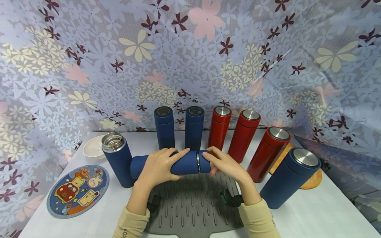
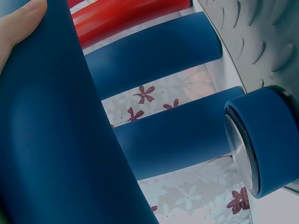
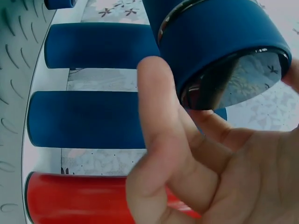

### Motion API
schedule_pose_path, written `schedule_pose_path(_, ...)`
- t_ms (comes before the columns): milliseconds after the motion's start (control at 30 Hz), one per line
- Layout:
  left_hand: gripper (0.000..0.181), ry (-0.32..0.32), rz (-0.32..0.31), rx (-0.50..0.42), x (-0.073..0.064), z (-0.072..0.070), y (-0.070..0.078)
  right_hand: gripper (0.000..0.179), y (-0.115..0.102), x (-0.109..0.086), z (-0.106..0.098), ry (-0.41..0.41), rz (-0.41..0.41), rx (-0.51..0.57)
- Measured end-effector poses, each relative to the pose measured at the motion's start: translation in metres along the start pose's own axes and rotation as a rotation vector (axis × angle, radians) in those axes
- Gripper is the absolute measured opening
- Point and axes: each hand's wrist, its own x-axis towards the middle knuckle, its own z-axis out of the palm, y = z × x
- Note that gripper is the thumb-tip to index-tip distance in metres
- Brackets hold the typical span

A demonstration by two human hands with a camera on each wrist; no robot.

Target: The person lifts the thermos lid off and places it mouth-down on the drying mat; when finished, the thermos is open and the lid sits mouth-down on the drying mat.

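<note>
A blue thermos [image 1: 186, 163] lies on its side in the air above a grey ridged mat [image 1: 190, 211]. My left hand [image 1: 157, 167] grips its body from above. At the right end, my right hand [image 1: 227, 163] holds the blue lid [image 1: 204, 162] with its fingers around the edge; a thin silver band shows between lid and body. In the right wrist view the lid's shiny top [image 3: 238, 81] faces the palm. Just left stands an uncapped blue thermos [image 1: 119, 162] with a bare steel mouth. A loose blue lid [image 2: 264, 140] sits on the mat in the left wrist view.
Two blue thermoses [image 1: 165, 129] [image 1: 194, 129] and three red ones [image 1: 218, 129] [image 1: 244, 135] [image 1: 268, 155] stand behind and right. Another blue thermos [image 1: 288, 178] stands front right, by an orange round board [image 1: 312, 180]. At left are a white bowl [image 1: 93, 147] and a cartoon-printed round mat [image 1: 78, 191].
</note>
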Motion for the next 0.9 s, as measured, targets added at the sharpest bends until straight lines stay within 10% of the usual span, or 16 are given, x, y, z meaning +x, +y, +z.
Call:
schedule_pose_path(467, 0.087, -0.01, -0.006, 0.018, -0.0003, -0.0026, -0.0013, 0.065, 0.0057, -0.0032, -0.0083, -0.086, -0.177, 0.062)
schedule_pose_path(900, 0.086, -0.006, 0.004, 0.002, 0.001, -0.0018, 0.0007, 0.051, 0.0039, 0.0022, -0.0018, 0.009, 0.01, 0.049)
